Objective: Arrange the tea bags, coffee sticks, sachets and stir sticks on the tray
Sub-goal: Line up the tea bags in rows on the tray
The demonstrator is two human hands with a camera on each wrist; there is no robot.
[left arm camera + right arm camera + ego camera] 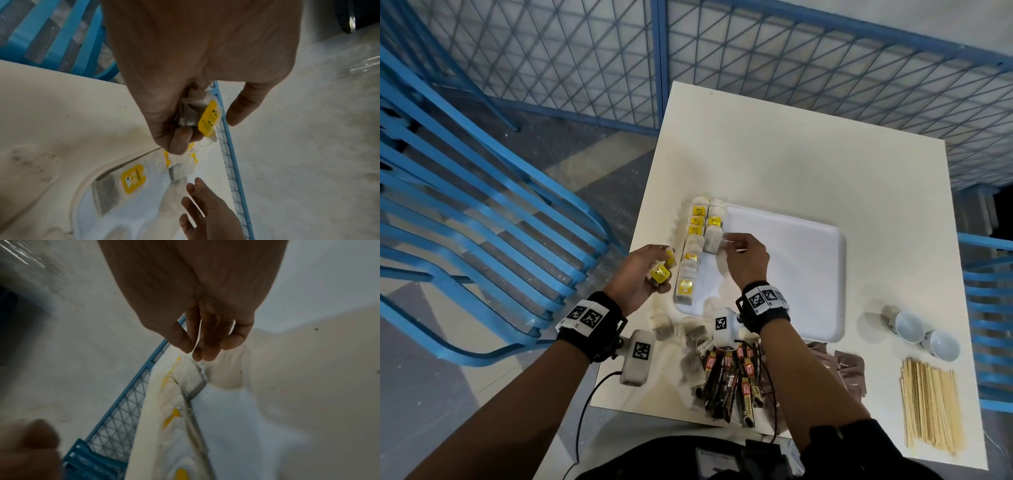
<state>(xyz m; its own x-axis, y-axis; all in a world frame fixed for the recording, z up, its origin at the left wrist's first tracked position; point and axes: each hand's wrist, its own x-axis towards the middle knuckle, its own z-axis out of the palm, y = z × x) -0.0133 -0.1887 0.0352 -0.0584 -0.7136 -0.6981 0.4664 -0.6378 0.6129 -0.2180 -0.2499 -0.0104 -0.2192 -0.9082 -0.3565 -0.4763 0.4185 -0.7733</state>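
A white tray point(791, 267) lies on the cream table point(791, 164). Tea bags with yellow tags form one long row point(690, 260) along the tray's left edge and a shorter second row point(714, 222) beside it. My left hand point(661, 267) hovers left of the tray and grips a few tea bags point(209, 120). My right hand point(729, 241) is over the tray's left part. Its straight fingertips point(197, 356) touch the nearest tea bag point(711, 241) of the second row. Whether they pinch its edge stays unclear.
Near the front edge lie loose tea bags point(688, 342), dark coffee sticks point(732, 380) and brown sachets point(849, 373). Wooden stir sticks point(928, 407) and two white cups point(924, 334) sit at the right. Blue chairs point(482, 240) and a mesh fence point(791, 68) surround the table.
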